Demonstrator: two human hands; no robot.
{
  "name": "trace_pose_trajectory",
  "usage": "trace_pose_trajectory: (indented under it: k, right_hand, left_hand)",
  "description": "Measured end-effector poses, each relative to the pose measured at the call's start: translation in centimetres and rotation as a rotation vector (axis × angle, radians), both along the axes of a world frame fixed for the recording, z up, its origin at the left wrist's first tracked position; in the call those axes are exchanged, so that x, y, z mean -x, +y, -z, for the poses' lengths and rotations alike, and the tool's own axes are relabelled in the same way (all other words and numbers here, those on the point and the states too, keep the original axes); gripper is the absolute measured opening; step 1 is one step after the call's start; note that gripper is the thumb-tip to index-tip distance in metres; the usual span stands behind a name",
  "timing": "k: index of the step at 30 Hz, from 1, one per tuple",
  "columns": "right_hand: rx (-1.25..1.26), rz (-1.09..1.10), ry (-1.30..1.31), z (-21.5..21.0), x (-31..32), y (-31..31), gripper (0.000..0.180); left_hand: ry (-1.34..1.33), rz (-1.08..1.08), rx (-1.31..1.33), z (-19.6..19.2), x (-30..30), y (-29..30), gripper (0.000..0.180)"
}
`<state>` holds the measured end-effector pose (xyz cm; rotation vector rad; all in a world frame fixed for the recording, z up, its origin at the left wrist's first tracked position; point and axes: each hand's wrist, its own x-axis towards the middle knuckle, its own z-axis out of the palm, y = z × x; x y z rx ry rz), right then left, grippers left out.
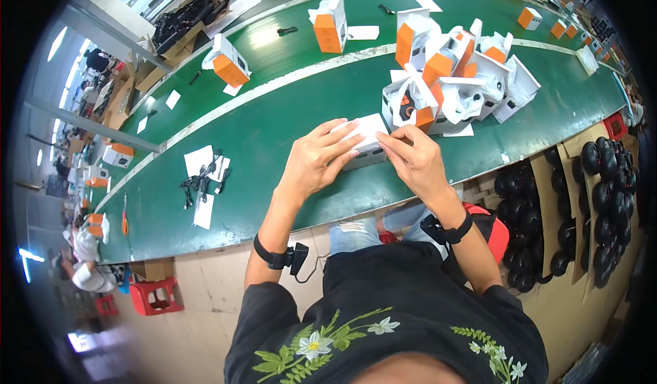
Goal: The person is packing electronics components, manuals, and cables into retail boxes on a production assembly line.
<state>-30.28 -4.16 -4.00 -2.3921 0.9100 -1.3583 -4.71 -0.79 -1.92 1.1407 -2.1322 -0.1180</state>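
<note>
A small white carton [369, 125] stands on the green bench in front of me, its lid side up. My left hand [320, 153] grips it from the left, with fingers laid across the top and the thumb against the near side. At the carton's right edge, my right hand [415, 157] holds on with thumb and fingers pressed together. Just beyond the right hand stands an open carton [405, 103] with white wrapping and a dark item with orange marks inside. Several more open white-and-orange cartons [452, 100] crowd behind it.
Black cables [203, 181] and white paper slips [198, 157] lie on the bench [253, 138] at left. More cartons [330, 28] stand on the far belt. Right of me, black round parts [606, 199] are stacked between cardboard sheets. A red stool [156, 295] stands at lower left.
</note>
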Motion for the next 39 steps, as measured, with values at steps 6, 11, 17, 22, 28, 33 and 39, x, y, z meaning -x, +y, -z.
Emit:
trace_pose_trajectory:
  k: [6,11,17,22,28,33,39]
  right_hand:
    - [0.103,0.059,0.083,-1.3,-2.2,-0.6,0.025]
    - [0.172,0.019,0.037,0.8,-1.7,1.3,0.019]
    - [0.014,-0.032,0.079,2.6,0.5,-0.1,0.019]
    - [0.030,-0.029,0.039,1.1,-0.6,1.0,0.012]
    - [-0.014,-0.079,-0.045,0.7,-2.9,0.4,0.032]
    - [-0.078,-0.101,-0.016,1.9,-1.8,0.3,0.039]
    - [-0.141,-0.071,0.071,3.0,-3.6,0.9,0.066]
  left_hand:
    - [-0.094,-0.021,-0.018,-1.7,-2.0,-0.2,0.032]
    - [-0.169,0.054,-0.019,2.6,-2.7,1.7,0.026]
    - [-0.056,0.035,0.148,2.6,-0.5,2.1,0.032]
    - [0.101,0.071,0.171,2.9,-1.1,1.7,0.032]
    - [-0.099,0.001,0.027,0.3,-2.2,2.1,0.038]
    - [-0.039,-0.059,0.019,2.5,-0.5,1.9,0.047]
    - [0.114,0.053,-0.045,2.9,-2.5,1.8,0.049]
